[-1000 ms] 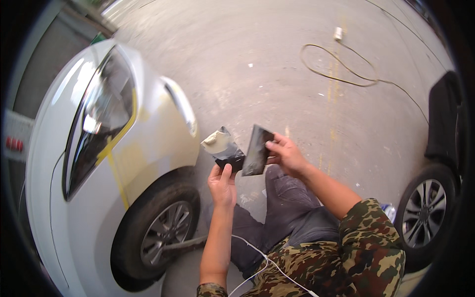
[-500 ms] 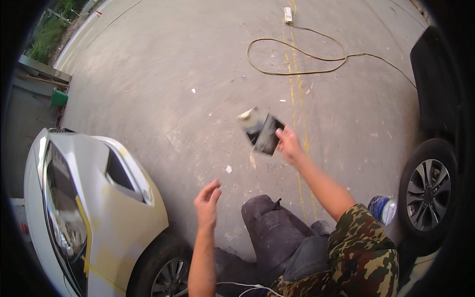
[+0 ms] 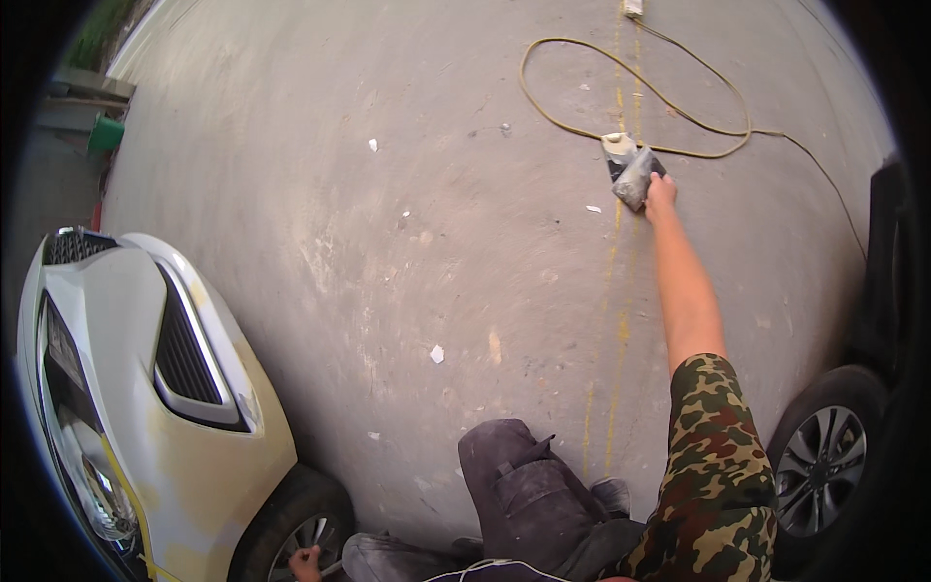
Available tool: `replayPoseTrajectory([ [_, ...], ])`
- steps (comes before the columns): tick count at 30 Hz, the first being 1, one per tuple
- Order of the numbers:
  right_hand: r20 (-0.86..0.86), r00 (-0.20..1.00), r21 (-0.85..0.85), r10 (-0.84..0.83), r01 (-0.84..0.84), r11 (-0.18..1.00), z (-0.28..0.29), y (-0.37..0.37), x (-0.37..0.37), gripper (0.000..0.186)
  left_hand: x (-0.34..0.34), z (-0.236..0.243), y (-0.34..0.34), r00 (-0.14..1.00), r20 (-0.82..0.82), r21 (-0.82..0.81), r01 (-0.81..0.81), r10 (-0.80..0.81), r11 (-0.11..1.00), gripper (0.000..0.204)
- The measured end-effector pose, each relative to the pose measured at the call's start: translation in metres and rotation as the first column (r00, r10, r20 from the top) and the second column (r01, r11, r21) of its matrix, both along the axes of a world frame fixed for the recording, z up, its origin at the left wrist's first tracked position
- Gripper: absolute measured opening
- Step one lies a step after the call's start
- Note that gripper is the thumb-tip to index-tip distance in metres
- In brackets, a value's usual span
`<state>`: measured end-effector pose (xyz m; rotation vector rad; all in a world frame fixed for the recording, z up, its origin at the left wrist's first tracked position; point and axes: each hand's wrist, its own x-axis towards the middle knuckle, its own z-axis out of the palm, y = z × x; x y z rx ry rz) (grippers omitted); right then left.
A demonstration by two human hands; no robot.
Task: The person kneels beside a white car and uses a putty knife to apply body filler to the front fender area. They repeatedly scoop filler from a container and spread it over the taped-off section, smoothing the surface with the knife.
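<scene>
The right grip [image 3: 661, 196] stretches out from a camouflage sleeve [image 3: 716, 446], pinching two flat plates [image 3: 634, 180] that overlap at its fingertips: the nearer dark and smeared grey, the farther crusted with pale paste. Whether they touch the floor [image 3: 465, 242], I can't tell. That's scuffed grey concrete, worn yellow lines [image 3: 624, 328] running under the grip, a yellow cable [image 3: 558, 40] looping just beyond. Well to its left, the left grip [image 3: 306, 563] sits by a patchy white car [image 3: 208, 466]; its fingers are unclear.
</scene>
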<state>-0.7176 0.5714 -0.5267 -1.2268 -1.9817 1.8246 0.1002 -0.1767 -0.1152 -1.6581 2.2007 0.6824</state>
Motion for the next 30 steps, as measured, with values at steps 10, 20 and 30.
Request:
replayPoseTrajectory([
  [10, 0.232, 0.930, 0.639, 0.287, -0.368, 0.675, -0.001, 0.116, 0.039, 0.052, 0.138, 0.014, 0.138, 0.980, 0.158, -0.249, 0.156, -0.119, 0.956, 0.044],
  [20, 0.268, 0.424, 0.598, 0.865, -0.777, 0.195, 0.116, -0.021, 0.079, 0.041, 0.124, -0.095, 0.248, 0.836, -0.323, -0.270, -0.532, 0.445, 0.803, 0.032],
  [30, 0.183, 0.206, 0.517, 0.961, -0.852, 0.084, 0.251, -0.053, 0.226, 0.028, 0.079, -0.240, 0.146, 0.342, -0.897, 0.113, -0.438, 0.282, 0.892, 0.045],
])
